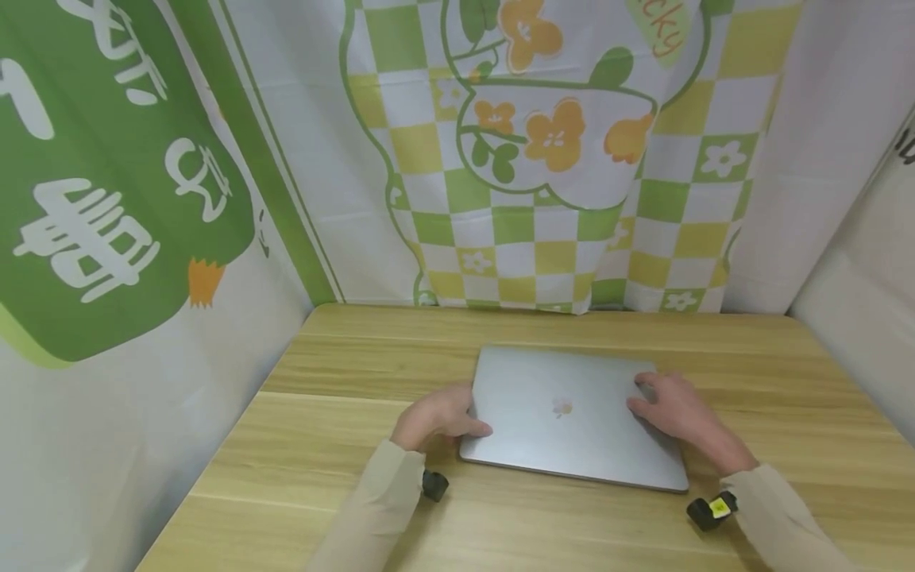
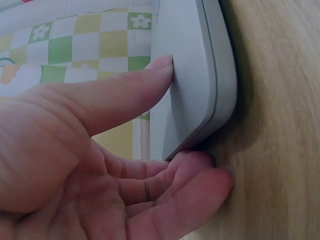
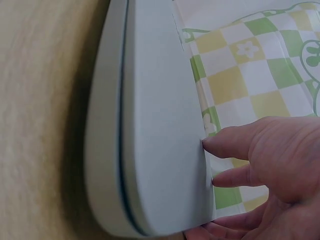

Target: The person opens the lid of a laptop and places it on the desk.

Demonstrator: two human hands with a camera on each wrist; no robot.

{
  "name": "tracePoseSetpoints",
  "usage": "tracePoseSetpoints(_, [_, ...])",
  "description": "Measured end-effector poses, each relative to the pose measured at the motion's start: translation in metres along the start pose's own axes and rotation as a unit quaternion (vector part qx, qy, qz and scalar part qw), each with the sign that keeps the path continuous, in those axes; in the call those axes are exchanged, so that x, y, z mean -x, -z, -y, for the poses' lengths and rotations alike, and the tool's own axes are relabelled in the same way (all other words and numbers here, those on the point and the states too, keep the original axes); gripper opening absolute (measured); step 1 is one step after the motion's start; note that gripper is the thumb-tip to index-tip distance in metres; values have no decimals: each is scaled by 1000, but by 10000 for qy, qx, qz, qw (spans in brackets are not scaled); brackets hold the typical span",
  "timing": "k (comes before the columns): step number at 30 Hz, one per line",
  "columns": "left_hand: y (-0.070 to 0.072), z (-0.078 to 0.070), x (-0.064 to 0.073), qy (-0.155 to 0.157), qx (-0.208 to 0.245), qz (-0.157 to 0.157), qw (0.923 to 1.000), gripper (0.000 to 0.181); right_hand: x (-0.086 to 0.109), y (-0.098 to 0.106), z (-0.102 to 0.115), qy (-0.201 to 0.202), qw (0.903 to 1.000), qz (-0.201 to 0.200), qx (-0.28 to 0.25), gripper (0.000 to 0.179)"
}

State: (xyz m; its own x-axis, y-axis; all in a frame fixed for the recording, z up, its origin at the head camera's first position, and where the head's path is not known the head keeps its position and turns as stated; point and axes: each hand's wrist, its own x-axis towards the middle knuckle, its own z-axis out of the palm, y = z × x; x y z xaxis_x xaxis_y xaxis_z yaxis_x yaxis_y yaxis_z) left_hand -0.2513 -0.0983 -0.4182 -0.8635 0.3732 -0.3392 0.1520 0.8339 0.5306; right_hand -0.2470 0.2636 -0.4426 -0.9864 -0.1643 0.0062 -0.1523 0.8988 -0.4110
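Note:
A closed silver laptop (image 1: 529, 413) with an apple logo on its lid lies at a slight angle on the wooden table. At its left side, my left hand (image 1: 443, 413) grips the edge: the thumb (image 2: 162, 70) presses on the lid and the other fingers curl in against the side, low by the tabletop. My right hand (image 1: 675, 405) holds the opposite side. Thumb and one finger touch the lid's top, while the remaining fingers (image 3: 240, 222) reach down along the edge, partly hidden by the laptop.
The wooden table (image 1: 343, 357) runs back to a hanging curtain (image 1: 400, 159) with green and yellow checks. A green-and-white printed cloth (image 1: 164, 294) hangs on the left, and a pale cloth (image 1: 865, 278) on the right. Each wrist wears a small black camera (image 1: 434, 485).

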Motion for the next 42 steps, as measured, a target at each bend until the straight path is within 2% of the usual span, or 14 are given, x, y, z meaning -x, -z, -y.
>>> tracePoseSetpoints(7, [1, 2, 5, 32, 114, 51, 9999, 62, 0, -3, 4, 94, 9999, -31, 40, 50])
tracePoseSetpoints(13, [2, 3, 10, 284, 11, 68, 9996, 69, 2, -3, 8, 118, 9999, -18, 44, 51])
tracePoseSetpoints(18, [1, 6, 12, 340, 138, 119, 9993, 79, 5, -6, 9, 205, 9997, -83, 69, 51])
tracePoseSetpoints(24, [1, 7, 14, 484, -1, 200, 9986, 79, 6, -8, 9, 317, 9991, -212, 158, 50])
tracePoseSetpoints(29, [1, 7, 15, 599, -27, 205, 9980, 91, 7, -7, 9, 339, 9991, -189, 172, 51])
tracePoseSetpoints(32, [1, 8, 15, 546, -59, 186, 9983, 80, 9, -6, 7, 437, 9988, -142, 144, 52])
tracePoseSetpoints(36, [2, 8, 16, 320, -149, 65, 9994, 52, 12, -2, 4, 598, 9981, 40, 115, 52])
tracePoseSetpoints(39, [5, 6, 19, 210, -359, -62, 9991, 44, 14, 1, 5, 753, 9968, 201, 197, 52])
tracePoseSetpoints(42, [8, 4, 22, 316, -572, -145, 9978, 38, 15, 2, 9, 896, 9946, 291, 446, 53])
